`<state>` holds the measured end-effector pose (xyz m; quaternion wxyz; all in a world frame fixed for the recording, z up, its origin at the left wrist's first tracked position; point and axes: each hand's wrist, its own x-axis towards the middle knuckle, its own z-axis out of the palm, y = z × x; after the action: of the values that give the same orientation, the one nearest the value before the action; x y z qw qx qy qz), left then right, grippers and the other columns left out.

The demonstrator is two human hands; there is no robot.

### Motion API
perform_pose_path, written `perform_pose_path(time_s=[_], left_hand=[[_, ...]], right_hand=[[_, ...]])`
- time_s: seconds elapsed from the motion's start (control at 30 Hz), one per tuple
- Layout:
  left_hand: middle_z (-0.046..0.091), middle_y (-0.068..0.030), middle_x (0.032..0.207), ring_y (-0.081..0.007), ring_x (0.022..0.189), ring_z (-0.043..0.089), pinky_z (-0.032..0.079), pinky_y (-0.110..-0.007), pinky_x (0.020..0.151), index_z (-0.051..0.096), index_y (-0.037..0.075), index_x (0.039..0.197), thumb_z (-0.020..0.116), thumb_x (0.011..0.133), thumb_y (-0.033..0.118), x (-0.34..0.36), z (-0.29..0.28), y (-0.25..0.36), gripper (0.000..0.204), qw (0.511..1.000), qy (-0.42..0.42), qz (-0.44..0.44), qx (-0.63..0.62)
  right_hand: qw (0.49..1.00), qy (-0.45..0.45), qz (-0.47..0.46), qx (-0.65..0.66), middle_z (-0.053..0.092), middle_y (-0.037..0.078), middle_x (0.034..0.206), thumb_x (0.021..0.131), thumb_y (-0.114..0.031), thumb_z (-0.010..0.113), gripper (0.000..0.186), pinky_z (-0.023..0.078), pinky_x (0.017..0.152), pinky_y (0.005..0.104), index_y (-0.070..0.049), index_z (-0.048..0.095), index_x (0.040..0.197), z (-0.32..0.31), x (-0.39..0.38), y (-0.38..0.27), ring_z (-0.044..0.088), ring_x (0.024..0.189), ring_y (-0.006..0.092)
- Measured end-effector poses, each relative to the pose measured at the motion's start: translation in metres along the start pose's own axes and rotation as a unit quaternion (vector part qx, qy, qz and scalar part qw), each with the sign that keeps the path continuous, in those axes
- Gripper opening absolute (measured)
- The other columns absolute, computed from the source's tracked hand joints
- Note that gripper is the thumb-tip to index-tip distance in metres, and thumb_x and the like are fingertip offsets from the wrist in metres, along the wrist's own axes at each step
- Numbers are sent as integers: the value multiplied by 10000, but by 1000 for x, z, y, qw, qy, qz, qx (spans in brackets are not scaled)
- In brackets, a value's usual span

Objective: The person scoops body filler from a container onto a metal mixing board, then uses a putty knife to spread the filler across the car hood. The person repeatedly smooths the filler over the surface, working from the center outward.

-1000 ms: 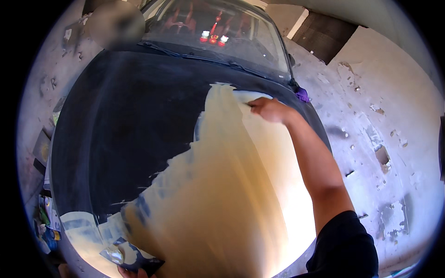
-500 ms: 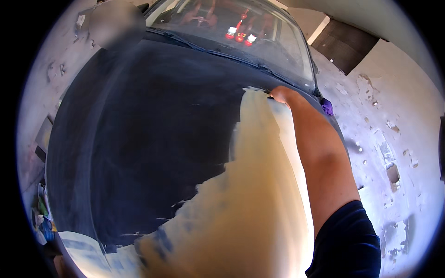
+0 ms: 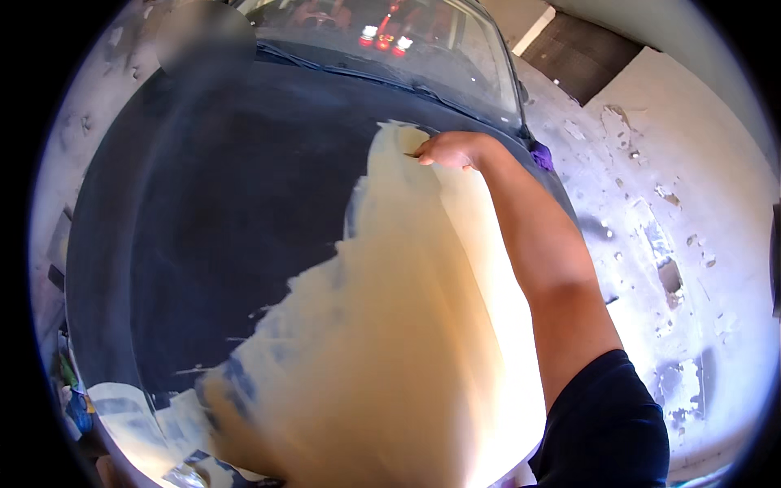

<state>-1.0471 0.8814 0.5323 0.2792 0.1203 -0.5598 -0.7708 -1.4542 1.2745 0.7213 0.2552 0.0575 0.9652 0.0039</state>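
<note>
A dark car hood (image 3: 228, 203) fills the middle of the head view. Pale yellowish filler (image 3: 390, 285) coats its right side in a ragged-edged layer, with thinner smears at the front left corner. My right hand (image 3: 449, 150) reaches over the coated area near the windshield end, palm down. Its fingers are closed round a thin, dark-edged spreader (image 3: 412, 154), mostly hidden by the hand. The tip of the spreader is at the filler's surface. My left hand is out of view.
Beyond the hood stand the wipers (image 3: 350, 75) and windshield (image 3: 439, 49), with red and white ornaments (image 3: 384, 41) behind the glass. A purple cloth (image 3: 542, 155) sits at the hood's right rear corner. The pale floor (image 3: 626, 236) is patchy. Several coloured items lie at the lower left.
My right hand has moved left and slightly toward me across the filler's upper part, spreader still in it. The whole view has shifted, so the car appears farther up and left.
</note>
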Motion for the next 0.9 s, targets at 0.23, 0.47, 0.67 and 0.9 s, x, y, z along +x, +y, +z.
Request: perform_pose_path(time_s=[0.23, 0.47, 0.67, 0.9], left_hand=[[253, -169, 1444, -325, 1305, 273, 214, -479, 1083, 238, 6, 1404, 446, 864, 86, -16, -86, -59, 584, 977, -25, 110, 180], [289, -208, 1425, -346, 1238, 385, 326, -448, 1029, 457, -34, 1223, 447, 880, -21, -5, -60, -53, 344, 993, 13, 12, -116], [334, -175, 1411, -325, 1238, 388, 315, -413, 1031, 436, -25, 1273, 473, 881, 23, -1, -51, -42, 397, 806, -71, 390, 438], [361, -221, 1381, -387, 1200, 430, 385, -438, 979, 536, 31, 1084, 527, 815, -88, 4, -43, -44, 294, 975, -41, 155, 152]], right_hand=[[996, 11, -90, -25, 526, 101, 1279, 887, -278, 467, 412, 370, 961, 364, -135, 534, 1267, 51, -86, 14, 475, 1161, 280], [998, 1, -54, -19, 567, 92, 1213, 870, -262, 474, 410, 382, 954, 373, -164, 544, 1262, 96, -163, 24, 502, 1123, 286], [1000, -1, -31, -7, 490, 56, 1283, 869, -264, 466, 405, 385, 955, 385, -168, 547, 1254, 138, -222, 39, 457, 1146, 283], [1000, -7, -4, -24, 441, 11, 1329, 873, -253, 453, 429, 349, 980, 420, -187, 501, 1294, 192, -297, 52, 372, 1179, 304]])
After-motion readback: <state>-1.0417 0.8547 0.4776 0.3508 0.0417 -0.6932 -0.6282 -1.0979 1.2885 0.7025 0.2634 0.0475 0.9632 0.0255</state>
